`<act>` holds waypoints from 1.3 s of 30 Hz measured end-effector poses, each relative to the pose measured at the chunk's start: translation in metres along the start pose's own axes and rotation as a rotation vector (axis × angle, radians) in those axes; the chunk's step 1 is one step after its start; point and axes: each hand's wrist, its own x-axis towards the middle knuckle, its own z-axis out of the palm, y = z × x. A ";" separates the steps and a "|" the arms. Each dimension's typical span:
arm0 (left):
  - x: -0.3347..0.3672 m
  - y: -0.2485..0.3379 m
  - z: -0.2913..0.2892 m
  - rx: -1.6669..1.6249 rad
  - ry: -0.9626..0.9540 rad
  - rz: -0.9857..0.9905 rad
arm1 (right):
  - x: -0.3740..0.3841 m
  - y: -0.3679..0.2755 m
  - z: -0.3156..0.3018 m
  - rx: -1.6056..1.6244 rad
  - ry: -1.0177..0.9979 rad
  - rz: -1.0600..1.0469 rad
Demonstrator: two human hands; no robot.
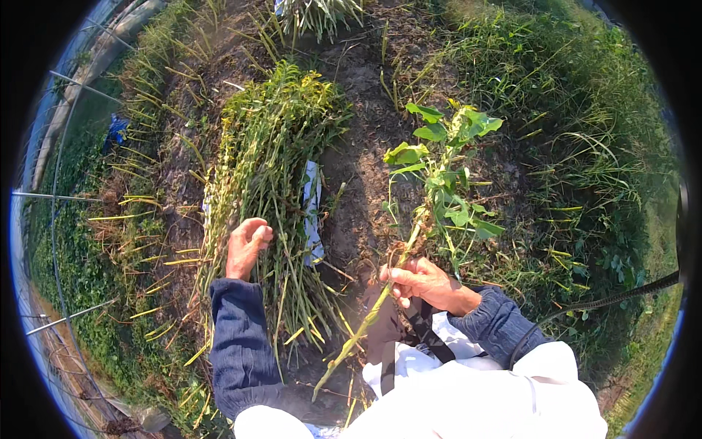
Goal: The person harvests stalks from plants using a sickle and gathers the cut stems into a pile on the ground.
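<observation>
My right hand (424, 284) is closed around a long green plant stalk (369, 322). Its bare lower end slants down toward my lap. Broad green leaves (446, 186) and a twining vine cover the upper part, pointing away from me. On the left, a large bundle of cut stalks (274, 161) lies on the ground, with yellowing leafy tops at the far end and cut ends nearer me. My left hand (247, 249) is over the bundle's left side, its fingers curled in; whether a stalk is between them is hidden.
A pale blue-white strip (313, 212) sticks out beside the bundle. Another bundle (318, 14) lies farther ahead. Cut stubble (135, 216) stands in the soil at left, and grass and weeds (585, 154) grow at right. Metal poles (55, 196) edge the far left. A dark cord (607, 300) hangs at right.
</observation>
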 end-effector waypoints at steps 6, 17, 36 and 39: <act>-0.046 0.078 0.104 0.054 -0.234 0.193 | 0.049 -0.055 0.009 -0.130 -0.098 -0.085; 0.020 0.158 0.135 -0.352 0.395 0.062 | 0.143 -0.158 -0.005 -0.416 -0.693 0.039; -0.128 0.183 0.188 -0.692 0.972 0.025 | 0.213 -0.194 0.058 -0.870 -1.100 -0.477; -0.171 0.166 0.203 -0.730 1.051 0.104 | 0.196 -0.189 0.096 -1.207 -0.939 -0.306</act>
